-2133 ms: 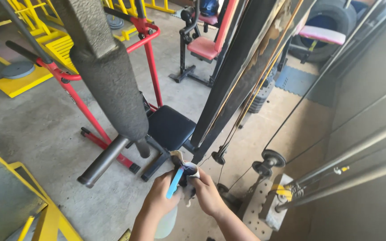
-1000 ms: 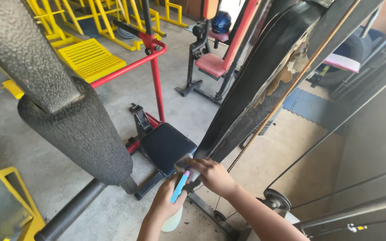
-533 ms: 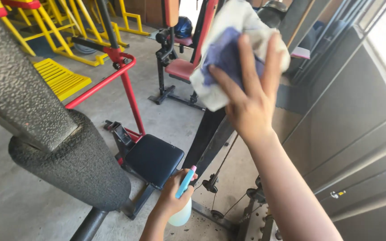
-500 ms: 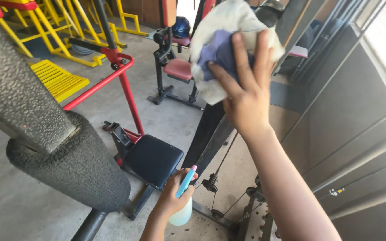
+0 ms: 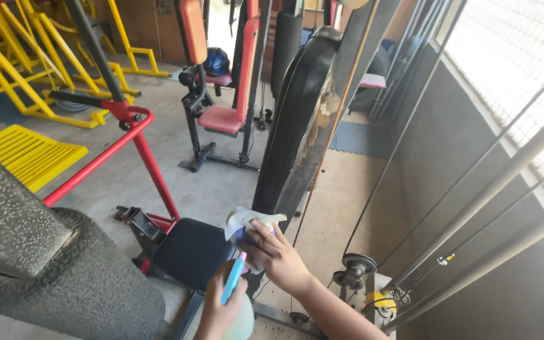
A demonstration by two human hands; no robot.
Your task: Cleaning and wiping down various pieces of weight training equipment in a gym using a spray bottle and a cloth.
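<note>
Two hands at work low on a gym machine, catalogued as follows.

Right hand: pressed flat over a crumpled white and purple cloth, fingers spread narrowly and curled enough to pin the cloth against the lower end of the black backrest pad. Flat pressure of this kind suits wiping; the cloth is bunched so that a thick fold sits under the palm.

Left hand: closed around the neck of a spray bottle, fingers wrapped tight. Bottle body pale and translucent, trigger head blue with a pink tip. It is held upright just below the cloth, nozzle turned towards the pad, probably so that it stays ready without being set down on the floor.

Backrest pad: long, black, leaning upward and away; covering torn along its right edge, with tan padding showing.

Seat: small, black, square, just left of both hands, mounted on a red frame.

Foam roller: large, grey, rough-textured, near the camera at lower left.

Cable pulley: beside the right forearm, with thin cables rising from it.

Background: yellow racks, a bench with red cushions, concrete floor.
</note>
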